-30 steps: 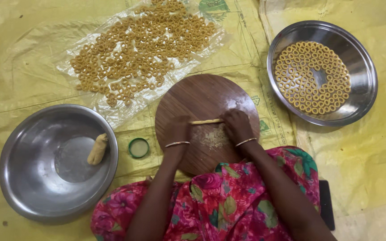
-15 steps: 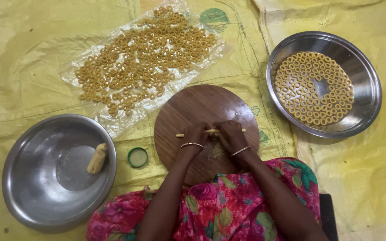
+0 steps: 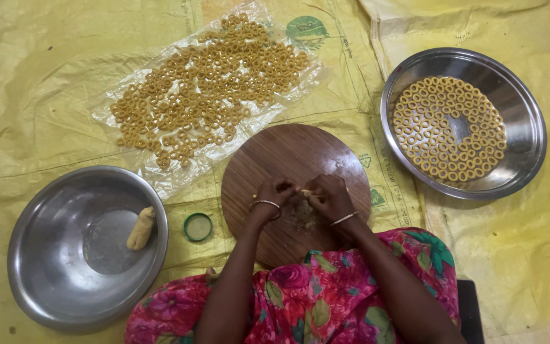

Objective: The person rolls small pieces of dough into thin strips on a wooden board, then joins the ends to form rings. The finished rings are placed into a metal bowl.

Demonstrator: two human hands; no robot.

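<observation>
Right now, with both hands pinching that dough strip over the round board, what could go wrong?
1. The thin dough strip between the left hand and right hand could tear while it is pinched.
2. Crumbs on the wooden board may stick to the strip.
3. The dough rings lie crowded on the loose plastic sheet, and some may stick together.

A home floor set up for snack-making is shown: yellow sheeting (image 3: pixel 46 83) is spread under a round wooden board (image 3: pixel 294 159), flanked by steel bowls (image 3: pixel 52 280) of dough.
</observation>
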